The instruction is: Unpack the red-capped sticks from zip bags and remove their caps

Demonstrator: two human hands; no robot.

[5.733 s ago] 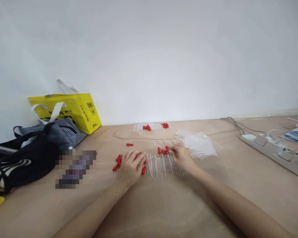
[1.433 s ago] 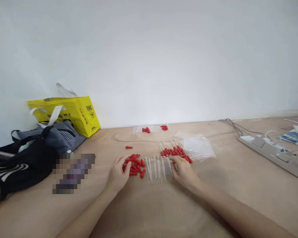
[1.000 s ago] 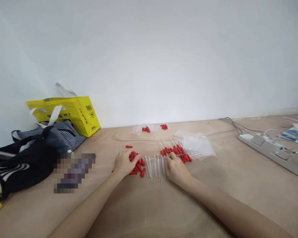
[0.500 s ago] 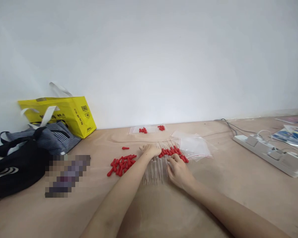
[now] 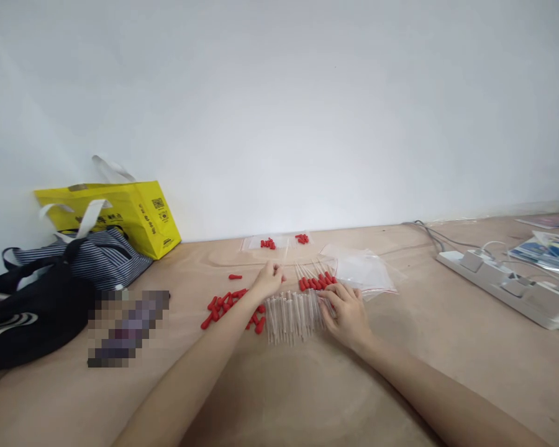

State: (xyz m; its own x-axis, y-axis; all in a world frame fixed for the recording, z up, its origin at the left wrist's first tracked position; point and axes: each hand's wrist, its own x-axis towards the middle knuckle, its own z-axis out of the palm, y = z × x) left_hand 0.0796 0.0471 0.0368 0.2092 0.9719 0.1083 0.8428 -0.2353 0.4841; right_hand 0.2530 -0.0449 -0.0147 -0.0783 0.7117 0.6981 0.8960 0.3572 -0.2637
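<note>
My left hand (image 5: 271, 280) is closed on a dropper, its red bulb at my fingers and its thin pale tube pointing toward the wall. Curved over the right end of a row of clear glass tubes (image 5: 291, 316) is my right hand (image 5: 348, 315), fingers apart, touching the tubes; part of that end is hidden. Just beyond the tubes lie several droppers with red bulbs (image 5: 311, 284), side by side, stems pointing away. Left of the tubes, a pile of loose red bulbs (image 5: 221, 305) is partly covered by my left forearm.
A single red bulb (image 5: 235, 277) lies apart. Near the wall, clear bags with red-bulbed droppers (image 5: 268, 244) lie flat. A clear zip bag (image 5: 366, 271) is behind my right hand. A power strip (image 5: 507, 288) stands right; a yellow bag (image 5: 144, 217) and a black bag (image 5: 37, 304) stand left.
My left hand has moved a little left, off the row of droppers, with a dropper now showing in it. My right hand has shifted slightly right and now covers the row's right-hand bulbs.
</note>
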